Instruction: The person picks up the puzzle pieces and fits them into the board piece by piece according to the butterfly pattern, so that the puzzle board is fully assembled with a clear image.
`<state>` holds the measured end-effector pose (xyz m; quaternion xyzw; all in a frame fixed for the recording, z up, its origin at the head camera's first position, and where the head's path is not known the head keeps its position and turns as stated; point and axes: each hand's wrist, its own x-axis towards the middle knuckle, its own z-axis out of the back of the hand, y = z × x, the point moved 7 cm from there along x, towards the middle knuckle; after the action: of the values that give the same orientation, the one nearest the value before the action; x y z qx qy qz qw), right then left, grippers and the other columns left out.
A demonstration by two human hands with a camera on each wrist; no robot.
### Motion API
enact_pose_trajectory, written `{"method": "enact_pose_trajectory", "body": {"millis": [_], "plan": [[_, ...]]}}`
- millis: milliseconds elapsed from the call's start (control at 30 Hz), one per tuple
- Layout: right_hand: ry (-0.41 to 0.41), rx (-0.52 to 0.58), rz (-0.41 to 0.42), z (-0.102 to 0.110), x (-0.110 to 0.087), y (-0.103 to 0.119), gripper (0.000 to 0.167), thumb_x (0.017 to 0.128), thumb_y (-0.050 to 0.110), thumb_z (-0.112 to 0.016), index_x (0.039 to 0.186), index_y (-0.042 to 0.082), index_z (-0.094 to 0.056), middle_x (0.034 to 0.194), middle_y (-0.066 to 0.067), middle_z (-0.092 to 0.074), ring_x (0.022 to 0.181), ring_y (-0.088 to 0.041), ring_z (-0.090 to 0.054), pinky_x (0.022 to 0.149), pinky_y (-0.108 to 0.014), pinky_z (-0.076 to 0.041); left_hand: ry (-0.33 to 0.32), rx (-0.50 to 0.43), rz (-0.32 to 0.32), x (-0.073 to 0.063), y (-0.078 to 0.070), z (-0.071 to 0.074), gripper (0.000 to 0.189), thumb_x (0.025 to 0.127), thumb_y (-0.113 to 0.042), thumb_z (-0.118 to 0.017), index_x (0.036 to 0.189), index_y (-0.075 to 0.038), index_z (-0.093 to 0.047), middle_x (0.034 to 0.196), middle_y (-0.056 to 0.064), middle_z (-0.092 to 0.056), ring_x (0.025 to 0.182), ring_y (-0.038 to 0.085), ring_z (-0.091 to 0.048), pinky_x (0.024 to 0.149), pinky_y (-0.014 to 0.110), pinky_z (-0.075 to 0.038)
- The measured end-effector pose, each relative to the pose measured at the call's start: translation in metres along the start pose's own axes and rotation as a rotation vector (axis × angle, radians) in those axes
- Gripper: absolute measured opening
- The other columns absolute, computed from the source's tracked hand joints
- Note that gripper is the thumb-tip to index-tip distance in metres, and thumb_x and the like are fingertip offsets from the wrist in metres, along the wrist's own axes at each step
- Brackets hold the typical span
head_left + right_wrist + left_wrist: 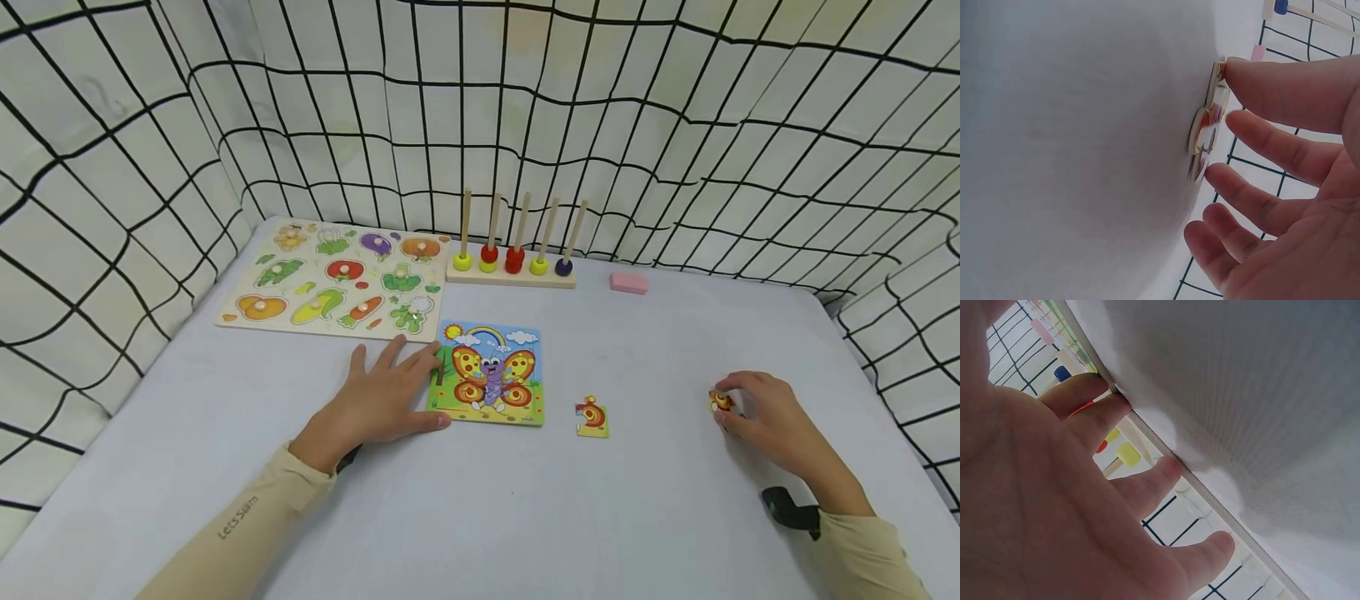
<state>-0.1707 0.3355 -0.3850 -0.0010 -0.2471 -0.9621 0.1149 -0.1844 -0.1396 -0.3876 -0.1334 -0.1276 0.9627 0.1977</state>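
Observation:
My left hand (pixel 378 404) lies with spread fingers at the left side of a square butterfly jigsaw puzzle (pixel 491 375). Its fingertips also reach the lower edge of the vegetable board (pixel 337 279). In the left wrist view the fingers (pixel 1154 481) run along a thin board edge. Over at the right, my right hand (pixel 768 421) pinches a small jigsaw piece (pixel 722 401) low at the white tabletop. The right wrist view has that piece (pixel 1202 128) edge-on, the thumb (pixel 1260 84) at one end and a fingertip by the other. The hand partly covers its picture in the head view.
Between the puzzle and my right hand lies a loose jigsaw piece (pixel 593 418). Behind stand a wooden peg counter (pixel 510 281) with coloured beads and a pink block (pixel 628 283). Black wire mesh (pixel 420 108) rises along the table's back and sides.

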Motion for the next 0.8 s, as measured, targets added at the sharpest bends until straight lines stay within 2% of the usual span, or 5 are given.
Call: {"method": "enact_pose_trajectory", "body": {"millis": [167,533,667,800], "plan": [[0.025,0.013,-0.009,-0.0016,0.0028,-0.0011,0.028,0.091,-0.005,-0.079,0.114,-0.013,-0.067,0.135,-0.042,-0.053,0.131,-0.064,-0.04,0.103,-0.079,-0.032,-0.001,0.001,0.002,-0.0011,-0.0001,0.0011,0.084,0.095,-0.055,-0.078,0.158,-0.009,-0.049,0.172,0.012,-0.034,0.159,0.049,-0.017,0.115,0.084,-0.007],[0.063,0.005,-0.046,-0.0015,0.0094,0.0011,0.028,0.089,-0.006,-0.079,0.11,-0.014,-0.063,0.14,-0.045,-0.046,0.136,-0.067,-0.029,0.108,-0.081,-0.025,0.005,-0.003,0.0,-0.0002,0.0014,-0.0001,0.085,0.095,-0.056,-0.077,0.16,-0.01,-0.048,0.173,0.012,-0.033,0.159,0.048,-0.015,0.116,0.084,-0.005],[0.055,0.003,-0.072,-0.0012,0.0082,0.0015,0.031,0.089,-0.004,-0.078,0.112,-0.012,-0.059,0.135,-0.044,-0.048,0.132,-0.067,-0.03,0.104,-0.08,-0.028,0.009,-0.009,0.001,0.0,0.0009,-0.0003,0.086,0.095,-0.057,-0.077,0.16,-0.01,-0.047,0.173,0.012,-0.033,0.16,0.048,-0.015,0.116,0.084,-0.004],[0.048,-0.025,-0.091,-0.001,0.0062,0.0009,0.032,0.091,0.0,-0.078,0.117,-0.008,-0.06,0.124,-0.037,-0.055,0.123,-0.06,-0.038,0.093,-0.072,-0.04,0.008,-0.012,0.004,-0.0003,0.0006,-0.0002,0.086,0.095,-0.056,-0.077,0.161,-0.009,-0.047,0.173,0.012,-0.034,0.16,0.048,-0.015,0.116,0.083,-0.004]]}}
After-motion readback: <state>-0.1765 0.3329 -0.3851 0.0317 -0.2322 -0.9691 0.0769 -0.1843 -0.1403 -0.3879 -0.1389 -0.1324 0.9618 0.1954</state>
